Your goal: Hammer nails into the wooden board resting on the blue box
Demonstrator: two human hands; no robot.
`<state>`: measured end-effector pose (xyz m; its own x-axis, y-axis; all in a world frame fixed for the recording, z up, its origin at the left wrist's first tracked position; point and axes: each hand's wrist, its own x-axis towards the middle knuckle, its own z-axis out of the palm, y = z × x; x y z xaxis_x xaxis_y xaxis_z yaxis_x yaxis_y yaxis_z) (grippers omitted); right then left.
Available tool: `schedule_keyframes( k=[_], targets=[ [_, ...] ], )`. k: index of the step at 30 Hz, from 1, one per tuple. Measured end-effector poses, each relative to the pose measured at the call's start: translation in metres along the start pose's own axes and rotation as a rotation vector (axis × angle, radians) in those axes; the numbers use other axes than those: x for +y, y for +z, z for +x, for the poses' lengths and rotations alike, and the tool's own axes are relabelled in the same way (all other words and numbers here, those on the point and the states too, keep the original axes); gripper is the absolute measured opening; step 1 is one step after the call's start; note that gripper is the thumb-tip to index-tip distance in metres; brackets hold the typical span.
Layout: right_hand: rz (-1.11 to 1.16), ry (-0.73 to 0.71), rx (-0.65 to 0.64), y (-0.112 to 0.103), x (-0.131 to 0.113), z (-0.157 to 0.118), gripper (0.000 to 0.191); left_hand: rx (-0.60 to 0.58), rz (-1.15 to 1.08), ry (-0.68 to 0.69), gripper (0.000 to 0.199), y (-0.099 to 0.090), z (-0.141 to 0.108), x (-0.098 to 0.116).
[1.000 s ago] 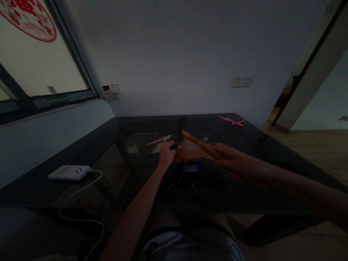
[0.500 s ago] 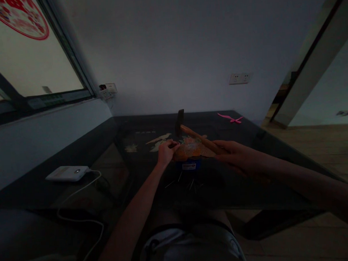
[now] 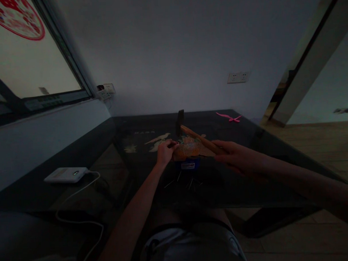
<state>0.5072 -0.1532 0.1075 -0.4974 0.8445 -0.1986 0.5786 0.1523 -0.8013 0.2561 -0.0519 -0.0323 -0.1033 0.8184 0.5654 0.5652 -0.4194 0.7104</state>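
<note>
My right hand (image 3: 234, 155) is wrapped round the wooden handle of a hammer (image 3: 201, 139). The dark hammer head stands just above and to the right of the fingertips of my left hand (image 3: 165, 151). Those fingers are pinched at the left edge of a brownish wooden piece (image 3: 188, 149); whatever they hold is too small and dark to make out. The wooden piece rests on a blue box (image 3: 189, 164) with a white label. In front of the box, several thin nails (image 3: 192, 184) lie scattered on the dark table (image 3: 153, 196).
On the left of the table lies a white power bank (image 3: 65, 175) with a white cable (image 3: 79, 191) running off the front edge. A pink ribbon-like item (image 3: 233, 119) lies at the far right corner. A wall (image 3: 172, 69) with sockets (image 3: 237, 77) stands behind the table.
The view has shifted slightly. Both hands keep nearly the same places, with the hammer still held above the left fingertips.
</note>
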Motion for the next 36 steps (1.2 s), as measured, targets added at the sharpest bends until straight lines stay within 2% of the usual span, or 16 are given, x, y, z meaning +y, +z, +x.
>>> schedule_keyframes(
  k=[5, 10, 16, 23, 28, 32, 36],
  targets=[
    [-0.024, 0.026, -0.021, 0.003, 0.000, 0.003, 0.041, -0.001, 0.087, 0.007, 0.006, -0.001, 0.001, 0.000],
    [0.007, -0.011, -0.002, -0.001, -0.003, 0.000, 0.038, 0.011, 0.024, 0.010, 0.006, 0.002, 0.001, -0.004],
    [-0.043, 0.020, -0.032, 0.002, 0.005, 0.006, 0.044, 0.007, 0.061, -0.001, 0.008, 0.001, 0.000, -0.002],
    [-0.060, -0.027, -0.004, 0.002, 0.006, 0.004, 0.047, 0.001, 0.006, -0.022, 0.007, 0.000, 0.001, -0.002],
    [-0.065, 0.044, -0.020, 0.004, 0.004, 0.004, 0.044, -0.005, 0.035, -0.002, 0.008, 0.000, 0.000, -0.002],
    [-0.022, 0.012, -0.006, 0.003, -0.002, 0.001, 0.045, 0.001, -0.028, -0.032, 0.007, 0.001, 0.001, -0.002],
    [-0.035, 0.011, -0.024, 0.005, 0.006, 0.004, 0.044, -0.001, 0.027, -0.024, 0.007, 0.000, 0.001, -0.001]
  ],
)
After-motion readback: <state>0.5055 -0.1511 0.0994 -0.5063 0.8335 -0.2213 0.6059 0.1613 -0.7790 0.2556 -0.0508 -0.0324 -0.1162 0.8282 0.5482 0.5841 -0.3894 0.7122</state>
